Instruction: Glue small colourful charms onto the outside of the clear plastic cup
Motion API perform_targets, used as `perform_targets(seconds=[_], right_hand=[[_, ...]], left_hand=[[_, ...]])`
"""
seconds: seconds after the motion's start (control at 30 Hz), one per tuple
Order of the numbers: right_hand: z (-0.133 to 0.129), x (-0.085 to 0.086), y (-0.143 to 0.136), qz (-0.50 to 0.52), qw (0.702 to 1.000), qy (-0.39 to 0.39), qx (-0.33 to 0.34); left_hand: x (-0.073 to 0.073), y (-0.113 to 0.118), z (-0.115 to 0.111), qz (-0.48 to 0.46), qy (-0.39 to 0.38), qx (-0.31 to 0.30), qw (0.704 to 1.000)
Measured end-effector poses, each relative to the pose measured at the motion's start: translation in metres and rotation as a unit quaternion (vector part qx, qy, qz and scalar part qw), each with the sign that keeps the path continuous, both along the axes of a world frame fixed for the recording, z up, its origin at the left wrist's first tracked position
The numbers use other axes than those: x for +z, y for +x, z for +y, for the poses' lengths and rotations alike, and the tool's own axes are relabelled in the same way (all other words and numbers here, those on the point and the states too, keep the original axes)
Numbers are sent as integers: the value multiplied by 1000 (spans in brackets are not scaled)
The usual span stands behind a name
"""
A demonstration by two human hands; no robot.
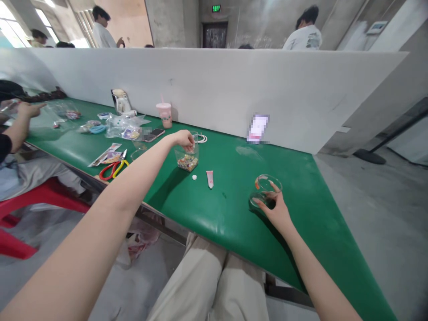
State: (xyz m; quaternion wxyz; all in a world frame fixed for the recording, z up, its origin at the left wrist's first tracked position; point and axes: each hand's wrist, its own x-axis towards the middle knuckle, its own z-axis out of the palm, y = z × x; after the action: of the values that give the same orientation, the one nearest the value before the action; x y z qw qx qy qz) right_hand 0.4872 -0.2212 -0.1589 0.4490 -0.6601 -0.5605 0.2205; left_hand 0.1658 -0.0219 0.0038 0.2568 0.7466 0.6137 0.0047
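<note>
My left hand (186, 139) is over the mouth of a clear container (187, 161) with small multicoloured pieces in it; its fingers are pinched together, and what they hold, if anything, is too small to make out. My right hand (276, 207) grips a clear round cup (264, 189) near the right part of the green table (230, 214). An orange-red piece shows on the cup's far left rim. Between my hands lie a small pink and white tube (210, 179) and a white cap (194, 177).
Scissors (115, 170) with red and yellow handles, a dark phone (154, 135), a pink cup (164, 115) and plastic bags (122, 126) lie to the left. A lit phone (258, 128) leans on the white partition (214, 93). Another person's hand (30, 109) is at far left.
</note>
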Motion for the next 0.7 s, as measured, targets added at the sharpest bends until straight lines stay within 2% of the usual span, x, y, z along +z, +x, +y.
perform_targets(seconds=[0.07,0.13,0.17,0.23,0.27,0.3,0.33,0.37,0.4,0.43,0.5,0.53,0.63,0.7], right_hand=[[-2,5,6,11,999,48,-3],[-8,20,12,19,987,150,-55],[-14,30,13,23,970,218,-108],[-28,54,8,58,908,340,-238],[-36,65,1,101,879,382,-266],[-45,75,-8,150,868,398,-256],[-52,83,-20,175,885,376,-212],[-57,88,-33,179,922,314,-138],[-60,92,-46,178,955,232,-52],[-60,93,-59,184,971,151,34],[-53,91,-81,239,958,43,153],[-46,88,-88,275,943,-4,185],[-23,75,-101,365,911,-77,177],[-11,66,-103,380,903,-108,169]], left_hand=[[7,0,-7,-28,19,2,999],[15,1,-14,-72,36,2,997],[19,1,-19,-102,46,3,994],[27,5,-31,-174,61,1,983],[31,8,-39,-208,62,-2,976],[34,11,-49,-240,53,-16,969],[36,16,-60,-272,31,-33,961],[35,21,-72,-308,6,-54,950],[33,27,-85,-339,-17,-74,938],[28,32,-99,-361,-41,-89,927],[10,42,-125,-417,-78,-93,901],[-1,47,-136,-438,-97,-88,890],[-36,56,-160,-466,-143,-39,872],[-55,61,-166,-471,-151,-12,869]])
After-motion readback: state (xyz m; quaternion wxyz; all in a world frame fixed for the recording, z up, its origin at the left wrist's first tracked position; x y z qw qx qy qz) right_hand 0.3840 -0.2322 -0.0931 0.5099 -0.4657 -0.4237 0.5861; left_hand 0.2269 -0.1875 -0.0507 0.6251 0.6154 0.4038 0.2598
